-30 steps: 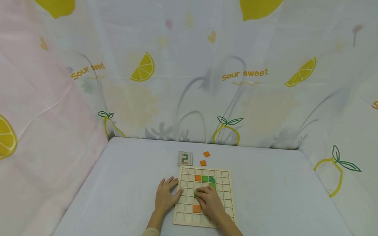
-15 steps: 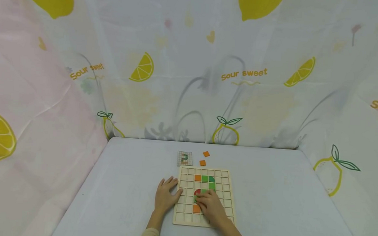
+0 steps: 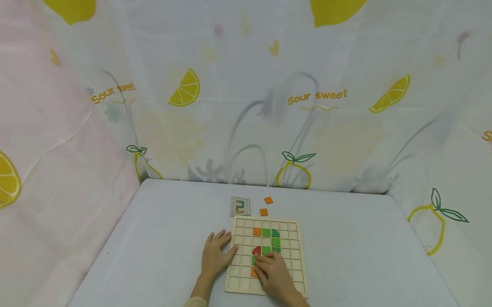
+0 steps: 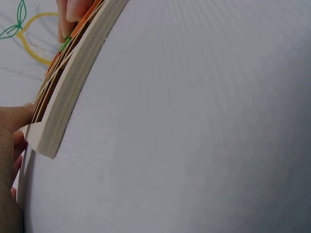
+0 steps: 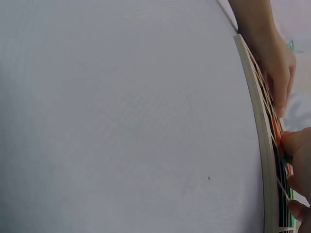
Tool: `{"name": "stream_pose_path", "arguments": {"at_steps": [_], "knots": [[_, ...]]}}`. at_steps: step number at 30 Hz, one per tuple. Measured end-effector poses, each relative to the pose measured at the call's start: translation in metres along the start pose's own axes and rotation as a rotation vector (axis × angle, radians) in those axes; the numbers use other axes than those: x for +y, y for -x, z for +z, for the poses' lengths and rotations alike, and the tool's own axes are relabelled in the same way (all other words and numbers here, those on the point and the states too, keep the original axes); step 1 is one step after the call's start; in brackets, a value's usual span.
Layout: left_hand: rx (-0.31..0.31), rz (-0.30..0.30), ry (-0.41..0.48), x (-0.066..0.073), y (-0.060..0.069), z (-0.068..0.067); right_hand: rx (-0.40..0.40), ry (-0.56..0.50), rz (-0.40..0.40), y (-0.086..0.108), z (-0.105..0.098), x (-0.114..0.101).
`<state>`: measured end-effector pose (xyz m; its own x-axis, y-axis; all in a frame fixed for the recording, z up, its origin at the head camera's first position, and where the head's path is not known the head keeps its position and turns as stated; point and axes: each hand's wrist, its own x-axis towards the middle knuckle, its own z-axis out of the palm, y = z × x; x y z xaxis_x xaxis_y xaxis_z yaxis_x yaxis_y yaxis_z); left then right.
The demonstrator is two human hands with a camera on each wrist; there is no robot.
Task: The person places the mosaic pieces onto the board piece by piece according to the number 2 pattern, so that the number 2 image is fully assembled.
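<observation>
A wooden grid board lies flat in the head view, with orange, green and red tiles set in its cells. My left hand rests at the board's left edge, fingers extended and thumb on the rim. My right hand is over the middle of the board, its thumb and fingertips pinching a green tile at a cell just below the red rounded tile. Below that sits an orange tile, partly covered by the hand. In the left wrist view, right-hand fingertips touch the green tile.
Behind the board lie a small pattern card showing a figure like a 2, and two loose orange tiles, one nearer and one farther. A white cloth covers the table; lemon-printed fabric hangs around it.
My right hand has come slightly toward the front with the green tile, from over the red rounded tile to the cell below. The red tile now shows. My left hand stays put.
</observation>
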<state>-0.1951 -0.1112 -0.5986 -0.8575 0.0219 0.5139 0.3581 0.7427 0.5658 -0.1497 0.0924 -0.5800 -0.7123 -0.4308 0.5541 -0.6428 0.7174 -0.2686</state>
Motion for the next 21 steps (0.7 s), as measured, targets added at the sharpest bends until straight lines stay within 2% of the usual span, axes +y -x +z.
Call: {"name": "stream_pose_path", "arguments": {"at_steps": [8, 14, 21], "knots": [[-0.009, 0.000, -0.002, 0.002, 0.001, -0.001, 0.046, -0.049, 0.050, 0.006, 0.004, -0.004], [-0.015, -0.002, -0.006, 0.002, 0.000, -0.002, -0.019, -0.071, 0.102, 0.011, 0.003, -0.007], [-0.005, 0.010, -0.001, 0.001, 0.001, -0.001, -0.009, -0.073, 0.065, 0.014, 0.003, -0.007]]}}
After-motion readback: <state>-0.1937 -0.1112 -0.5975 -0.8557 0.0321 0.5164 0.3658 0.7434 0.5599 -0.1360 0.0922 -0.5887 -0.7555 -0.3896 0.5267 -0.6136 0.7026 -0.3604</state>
